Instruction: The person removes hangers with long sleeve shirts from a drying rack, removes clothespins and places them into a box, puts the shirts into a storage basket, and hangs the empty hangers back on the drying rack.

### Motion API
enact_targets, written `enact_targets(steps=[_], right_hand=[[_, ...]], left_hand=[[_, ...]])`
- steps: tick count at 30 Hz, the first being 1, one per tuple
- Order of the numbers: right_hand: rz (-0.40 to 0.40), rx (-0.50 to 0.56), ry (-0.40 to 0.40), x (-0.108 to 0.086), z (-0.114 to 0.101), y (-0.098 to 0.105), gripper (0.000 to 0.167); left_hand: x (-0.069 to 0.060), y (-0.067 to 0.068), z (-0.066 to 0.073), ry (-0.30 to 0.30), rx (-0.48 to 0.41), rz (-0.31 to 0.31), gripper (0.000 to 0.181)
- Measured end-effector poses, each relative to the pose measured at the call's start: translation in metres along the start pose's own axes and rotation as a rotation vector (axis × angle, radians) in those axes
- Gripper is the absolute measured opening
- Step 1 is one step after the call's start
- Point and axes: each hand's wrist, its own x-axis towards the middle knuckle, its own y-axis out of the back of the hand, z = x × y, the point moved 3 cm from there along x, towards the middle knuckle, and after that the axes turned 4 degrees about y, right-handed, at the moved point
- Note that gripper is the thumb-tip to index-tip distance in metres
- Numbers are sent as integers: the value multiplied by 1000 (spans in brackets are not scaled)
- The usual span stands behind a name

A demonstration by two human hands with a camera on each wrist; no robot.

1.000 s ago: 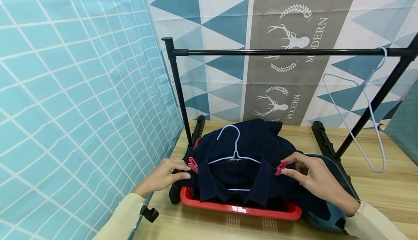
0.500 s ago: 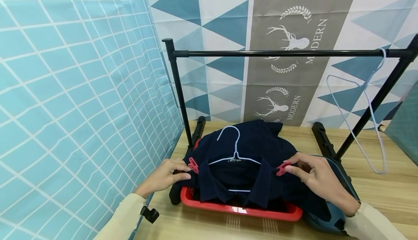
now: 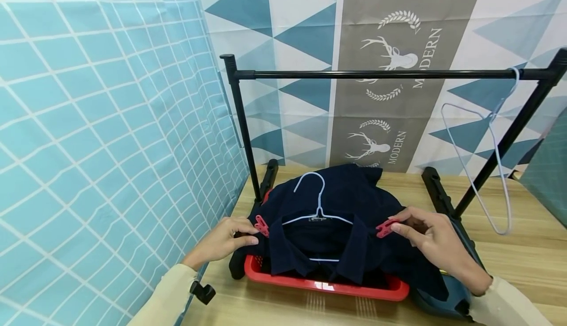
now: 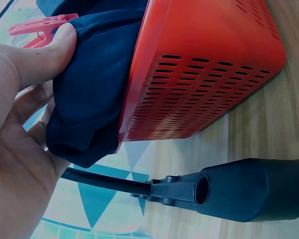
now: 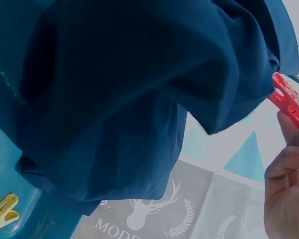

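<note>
A navy collared shirt (image 3: 350, 188) lies over a red basket (image 3: 325, 286), with a pale lilac wire hanger (image 3: 320, 195) inside its neck. At the shirt's left shoulder, my left hand (image 3: 221, 240) pinches the cloth between thumb and fingers. Just beside that thumb, a pink clothespin (image 4: 42, 25) sits on the fabric. My right hand (image 3: 436, 240) pinches another pink clothespin (image 3: 387, 228) by its handle end, at the right shoulder beside the collar. In the right wrist view this clothespin's tip (image 5: 276, 78) touches the edge of the cloth.
A black rack's rail (image 3: 376, 74) crosses behind the basket. From its right end hangs an empty lilac hanger (image 3: 491, 115). A dark blue tub (image 3: 447, 291) stands right of the basket; a yellow clothespin (image 5: 4, 211) is in it. A tiled blue sheet (image 3: 110, 144) bounds the left.
My right hand and its clothespin have shifted slightly right, away from the collar. The hanger on the rail has swung a little. My left hand keeps its hold on the shirt.
</note>
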Motion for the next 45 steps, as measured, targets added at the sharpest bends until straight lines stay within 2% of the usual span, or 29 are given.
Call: enact_targets(steps=[9,14,22,35,45], right_hand=[[29,-28,-43,-1,1,6,23],[25,7,-103,-3,6,5,25],[28,-3,-188,-9,13,5,27],[45,-12,-217,-21,37,18,28],[38,-49,-257,-29,45,25,30]], left_hand=[[0,-1,-4,-24,0,19,19],[1,-1,-1,-26,3,21,18],[1,-1,-3,-28,9,20,17],[2,0,-4,-20,-2,13,16],[2,-1,-3,-10,1,12,17]])
